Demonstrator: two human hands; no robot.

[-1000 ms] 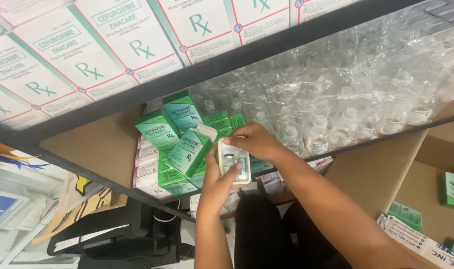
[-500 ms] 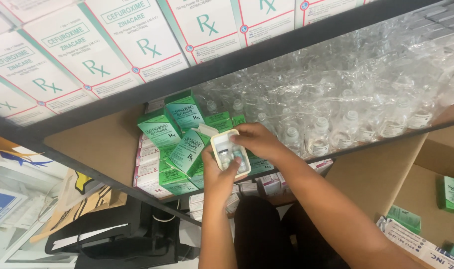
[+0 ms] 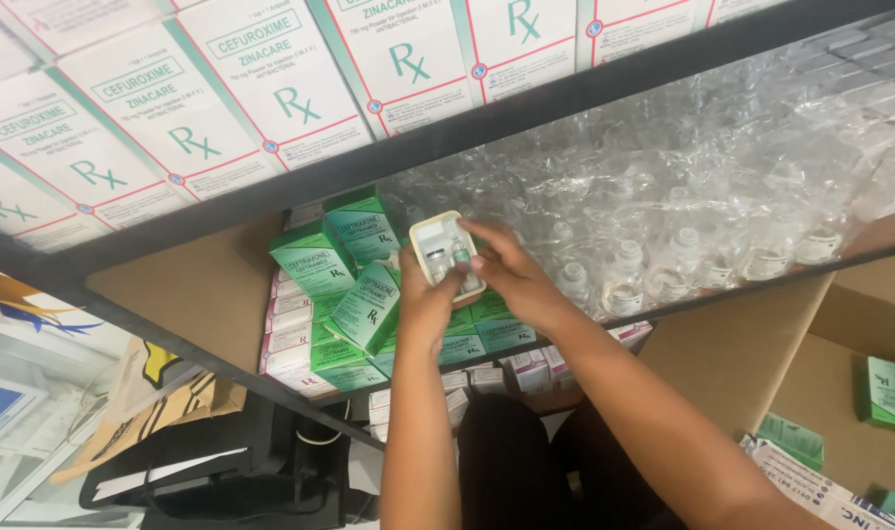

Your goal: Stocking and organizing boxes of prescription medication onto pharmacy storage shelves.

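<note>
— See the small white tray [image 3: 446,257]? It's up in front of the green boxes, level with the dark shelf rail [image 3: 526,103]. The left hand [image 3: 430,297] is closed around its lower end from underneath, thumb and fingers clamped on the edges. The right hand [image 3: 506,273] is curled over the right side, fingertips pinching at a small vial [image 3: 460,258] with a green cap seated in the tray.

— How would you handle that bit well?

— My guess: keep the tray level in the left hand so the little vials don't roll, and move the vial straight along its slot with the fingertips, not at an angle. Thin plastic like that could flex if squeezed hard.

— And the packaging around?

— Above the rail, a row of large white cartons [image 3: 271,88] with green lettering, a green diagonal band and red edging. Just below the rail, left of the tray, small green boxes [image 3: 315,263] heaped at angles on a stack of white-and-pink ones [image 3: 289,339]. Right of the tray, under the rail, clear bottles with white labels [image 3: 683,260] wrapped in crinkled film. Far lower right, brown cardboard cartons [image 3: 840,363] holding more green packs.
</note>
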